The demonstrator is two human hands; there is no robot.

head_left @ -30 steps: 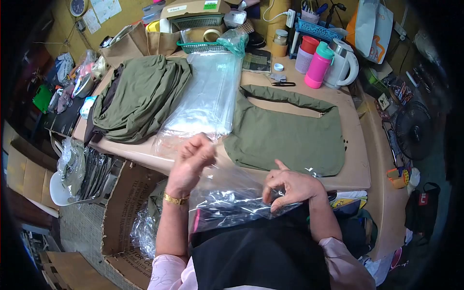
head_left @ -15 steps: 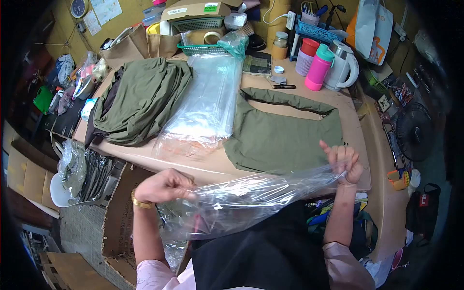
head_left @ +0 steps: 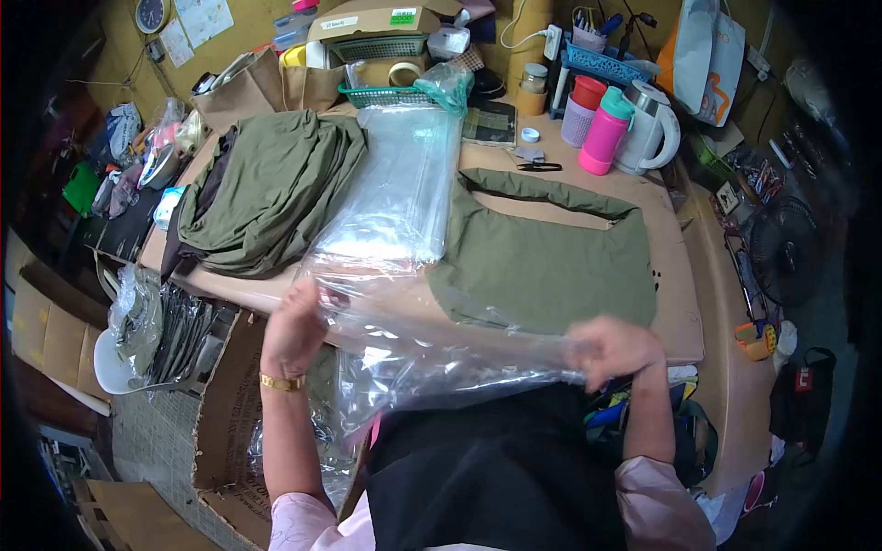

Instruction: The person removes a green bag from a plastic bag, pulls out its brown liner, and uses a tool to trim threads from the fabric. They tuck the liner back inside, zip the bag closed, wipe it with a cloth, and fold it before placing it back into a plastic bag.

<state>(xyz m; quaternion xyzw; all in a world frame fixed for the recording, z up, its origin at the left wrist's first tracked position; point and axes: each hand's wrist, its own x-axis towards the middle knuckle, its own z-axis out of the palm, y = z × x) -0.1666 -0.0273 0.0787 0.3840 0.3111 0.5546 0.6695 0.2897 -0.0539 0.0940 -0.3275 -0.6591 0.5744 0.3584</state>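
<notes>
A clear plastic bag (head_left: 441, 354) is stretched between my two hands at the table's front edge, above my black apron. My left hand (head_left: 299, 321), with a gold bracelet at the wrist, grips one end of it. At the other end, my right hand (head_left: 617, 351) is closed on the plastic, a little blurred. Just beyond the bag lies a folded olive-green garment (head_left: 551, 262) with an open loop at its top. A stack of flat clear plastic bags (head_left: 395, 197) lies left of the garment.
A pile of olive-green fabric (head_left: 271, 193) lies at the table's left. Black thread snips (head_left: 539, 167), a pink bottle (head_left: 602, 138) and an electric kettle (head_left: 648, 129) stand or lie at the back right. Below the front edge is an open cardboard box (head_left: 220, 418) holding plastic-wrapped things.
My left hand has risen and turned upward. My right hand has come down and inward, so the bag is now held slacker and nearer level between them.
</notes>
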